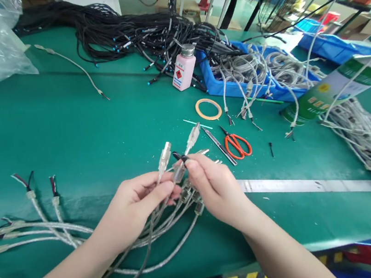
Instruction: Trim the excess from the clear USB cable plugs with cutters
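Observation:
My left hand [146, 203] is closed round grey cables, its thumb and fingers pinching near their clear-ended plugs. One pale plug [164, 158] points up from this grip. Just to the right, my right hand [213, 181] pinches a small black piece [181, 157] between thumb and finger, beside a clear plug [178, 173]. Another plug with a metal tip [193, 138] rises above the right fingertips; whether that hand grips it too I cannot tell. Below both hands, several more plugs and grey cables [174, 252] lie in a loose bundle.
Stripped cable ends [30, 194] spread at left. Ahead lie a tape roll [208, 109], a knife [219, 145], orange-handled scissors [238, 145] and a pink bottle [181, 71]. A metal ruler [304, 186] lies at right. Behind are a blue bin [221, 88] of coiled cables and black cables [114, 33].

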A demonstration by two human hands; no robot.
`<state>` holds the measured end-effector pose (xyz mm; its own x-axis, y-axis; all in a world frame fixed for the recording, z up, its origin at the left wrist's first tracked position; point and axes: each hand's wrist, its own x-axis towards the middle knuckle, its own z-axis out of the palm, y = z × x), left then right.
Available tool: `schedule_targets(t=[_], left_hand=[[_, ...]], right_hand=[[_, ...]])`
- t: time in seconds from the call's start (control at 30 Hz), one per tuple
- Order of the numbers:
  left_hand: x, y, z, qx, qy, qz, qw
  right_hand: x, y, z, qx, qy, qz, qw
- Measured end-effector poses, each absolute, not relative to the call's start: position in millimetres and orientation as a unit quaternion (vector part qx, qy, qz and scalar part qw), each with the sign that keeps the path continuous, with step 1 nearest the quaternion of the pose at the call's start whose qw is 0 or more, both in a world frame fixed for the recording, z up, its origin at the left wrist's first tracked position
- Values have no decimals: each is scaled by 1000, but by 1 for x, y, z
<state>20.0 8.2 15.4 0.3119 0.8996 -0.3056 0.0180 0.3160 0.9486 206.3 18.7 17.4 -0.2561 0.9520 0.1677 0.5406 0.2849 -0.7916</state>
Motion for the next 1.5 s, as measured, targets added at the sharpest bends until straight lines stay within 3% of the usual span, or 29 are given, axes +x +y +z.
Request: schedule_targets(t=[0.1,0.2,0.27,0.4,0.5,0.67,0.93,1.17,1.5], left_hand=[[19,10,19,559,535,343,533],[18,11,24,575,529,332,528],[18,11,25,568,482,310,591],[19,8,23,541,404,251,693],[20,8,23,493,391,260,732],[15,14,26,474,386,279,740],[1,24,31,518,418,211,716],[7,23,38,451,480,252,709],[8,26,47,526,506,219,647]], right_hand=[[215,26,16,-605,-678,248,336],[221,29,19,-634,-647,206,371],[221,26,23,-594,-647,291,379],[212,18,28,-397,-610,590,349],[205,17,23,-382,-515,656,398],[204,22,16,-409,-403,657,489],[199,22,13,-399,-393,650,514],[198,21,15,-372,-400,647,532],[202,23,14,-392,-398,615,556]])
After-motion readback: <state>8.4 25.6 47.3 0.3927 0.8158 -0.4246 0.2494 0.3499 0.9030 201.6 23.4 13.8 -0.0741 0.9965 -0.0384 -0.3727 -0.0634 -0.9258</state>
